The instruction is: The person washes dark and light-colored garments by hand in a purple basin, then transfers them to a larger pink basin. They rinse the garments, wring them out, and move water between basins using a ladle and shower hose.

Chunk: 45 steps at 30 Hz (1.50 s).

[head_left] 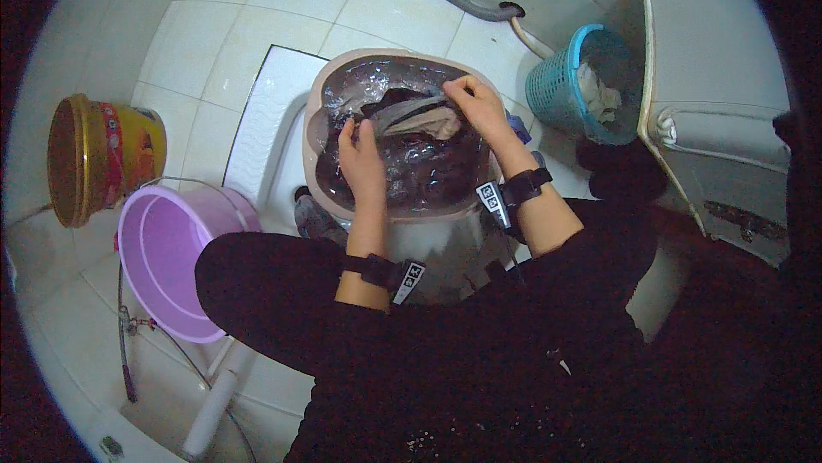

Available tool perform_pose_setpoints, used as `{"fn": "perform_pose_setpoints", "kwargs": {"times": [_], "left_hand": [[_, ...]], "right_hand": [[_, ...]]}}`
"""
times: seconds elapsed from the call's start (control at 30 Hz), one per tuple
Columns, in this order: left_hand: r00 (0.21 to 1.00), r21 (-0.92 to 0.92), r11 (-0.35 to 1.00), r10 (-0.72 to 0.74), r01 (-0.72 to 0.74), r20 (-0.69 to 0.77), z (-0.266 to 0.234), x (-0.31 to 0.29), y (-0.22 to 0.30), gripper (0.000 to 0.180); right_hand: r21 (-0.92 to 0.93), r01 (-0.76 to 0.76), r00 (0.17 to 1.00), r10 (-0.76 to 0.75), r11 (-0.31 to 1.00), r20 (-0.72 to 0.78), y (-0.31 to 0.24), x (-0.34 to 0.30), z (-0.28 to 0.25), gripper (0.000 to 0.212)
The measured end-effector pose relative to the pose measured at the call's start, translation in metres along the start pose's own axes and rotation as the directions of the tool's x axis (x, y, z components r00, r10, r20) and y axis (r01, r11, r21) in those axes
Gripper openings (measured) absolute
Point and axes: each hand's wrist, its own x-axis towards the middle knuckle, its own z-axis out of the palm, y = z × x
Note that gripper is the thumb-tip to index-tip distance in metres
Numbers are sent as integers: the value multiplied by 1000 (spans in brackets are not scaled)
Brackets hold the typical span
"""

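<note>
Grey cloth [409, 110] is in the basin [315, 142], wet and creased; underside lost in dark water. Can't tell if the beige fabric [441, 125] is the same piece. Right hand [481, 110]: fingers pinched on its right end. Left hand [363, 159]: fingertips at its left end, can't tell if clamped. Left of basin: smooth lilac plastic bucket [154, 268]. Right of basin: perforated turquoise basket [550, 84].
</note>
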Motion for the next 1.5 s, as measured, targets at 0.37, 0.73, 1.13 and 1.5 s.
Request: {"fn": "perform_pose_setpoints", "kwargs": {"times": [0.37, 0.73, 1.13, 1.5], "left_hand": [[920, 562, 811, -83, -161, 383, 12, -14, -57, 67], [782, 754, 654, -435, -67, 447, 8, -10, -84, 62], [780, 378, 796, 178, -472, 599, -14, -16, 52, 83], [776, -222, 955, -14, 197, 631, -16, -9, 62, 23]], "right_hand": [[-592, 176, 926, 72, 786, 371, 29, -37, 67, 62], [-785, 340, 900, 62, 518, 431, 29, -18, 92, 27], [-408, 572, 761, -274, 712, 589, -89, -27, -27, 30], [-175, 361, 613, -92, 916, 784, -73, -14, -51, 48]]}}
